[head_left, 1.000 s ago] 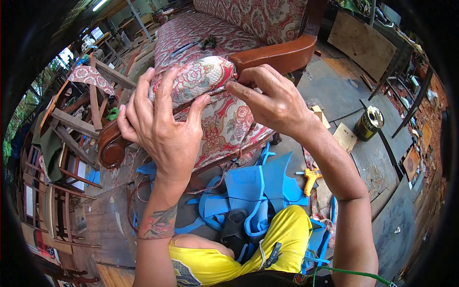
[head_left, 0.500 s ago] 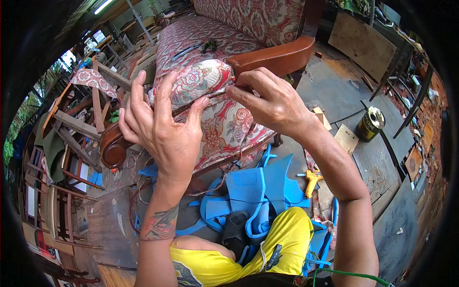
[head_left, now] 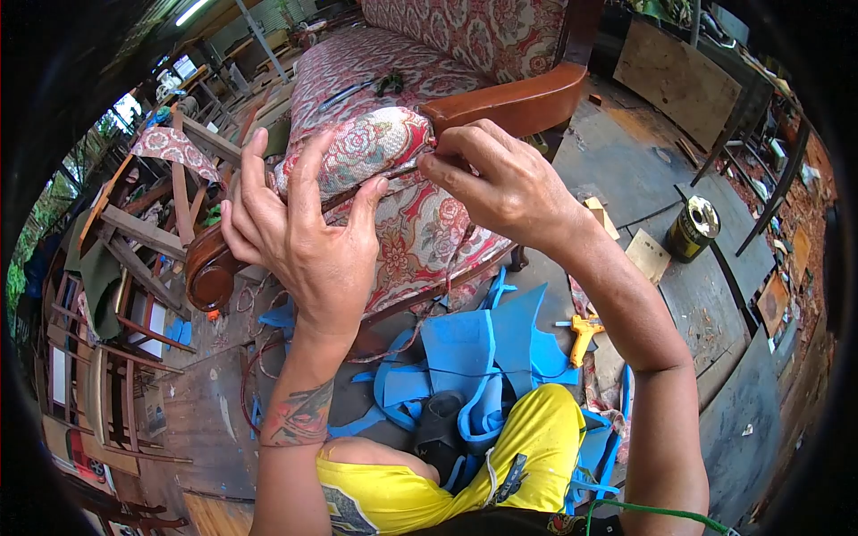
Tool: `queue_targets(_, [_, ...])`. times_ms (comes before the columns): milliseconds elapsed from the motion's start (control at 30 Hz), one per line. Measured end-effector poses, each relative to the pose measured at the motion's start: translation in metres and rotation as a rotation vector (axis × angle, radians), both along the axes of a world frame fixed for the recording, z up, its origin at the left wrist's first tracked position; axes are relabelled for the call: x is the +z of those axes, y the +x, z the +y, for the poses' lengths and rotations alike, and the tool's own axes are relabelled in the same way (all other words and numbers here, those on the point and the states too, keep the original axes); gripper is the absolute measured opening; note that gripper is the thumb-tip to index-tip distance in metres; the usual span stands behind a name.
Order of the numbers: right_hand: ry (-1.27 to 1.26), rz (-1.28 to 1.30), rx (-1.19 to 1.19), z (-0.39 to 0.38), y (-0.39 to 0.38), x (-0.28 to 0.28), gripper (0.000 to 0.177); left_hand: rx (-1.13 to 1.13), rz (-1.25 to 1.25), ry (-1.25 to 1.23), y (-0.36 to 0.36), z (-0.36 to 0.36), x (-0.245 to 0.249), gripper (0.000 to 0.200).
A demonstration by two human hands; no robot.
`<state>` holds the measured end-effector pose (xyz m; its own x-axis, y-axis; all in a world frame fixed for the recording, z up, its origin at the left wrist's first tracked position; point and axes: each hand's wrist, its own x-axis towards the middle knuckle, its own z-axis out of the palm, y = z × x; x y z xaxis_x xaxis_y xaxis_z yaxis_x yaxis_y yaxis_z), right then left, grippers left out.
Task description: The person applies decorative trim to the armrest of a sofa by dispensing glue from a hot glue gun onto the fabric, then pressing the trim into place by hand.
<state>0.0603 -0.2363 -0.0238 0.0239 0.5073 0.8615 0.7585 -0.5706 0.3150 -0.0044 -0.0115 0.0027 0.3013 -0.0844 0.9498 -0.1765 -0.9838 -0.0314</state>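
A padded armrest (head_left: 371, 150) in red and cream floral fabric fills the space between my hands, part of a wooden-framed sofa. My left hand (head_left: 299, 232) is open at its left side, fingers spread and raised, with the thumb against the fabric's lower edge. At the pad's right end, my right hand (head_left: 496, 179) is closed in a pinch at the fabric edge; its fingertips partly hide what lies between them. A dark wooden rail curves below the pad to a carved scroll end (head_left: 212, 282).
Blue foam offcuts (head_left: 460, 344) lie around my legs, with a yellow glue gun (head_left: 585, 338) beside them. An open can (head_left: 693, 230) stands at right. A blue pen-like tool (head_left: 347, 96) rests on the sofa seat (head_left: 357, 71). Wooden chair frames (head_left: 116, 375) crowd the left.
The right hand has shifted slightly up and left along the pad's end, still pinching. My left hand stays almost in place.
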Motion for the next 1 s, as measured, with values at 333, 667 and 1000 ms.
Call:
queue_targets(333, [-0.009, -0.06, -0.023, 0.001, 0.002, -0.002, 0.049, -0.022, -0.009, -0.003, 0.001, 0.002, -0.002, 0.064])
queue_targets(667, [-0.03, -0.072, 0.009, -0.001, 0.004, -0.002, 0.045, -0.044, -0.134, 0.089, 0.007, 0.004, -0.018, 0.046])
queue_targets(1000, [-0.018, -0.062, 0.016, 0.001, 0.001, -0.001, 0.044, -0.086, -0.184, 0.386, 0.029, 0.005, -0.073, 0.032])
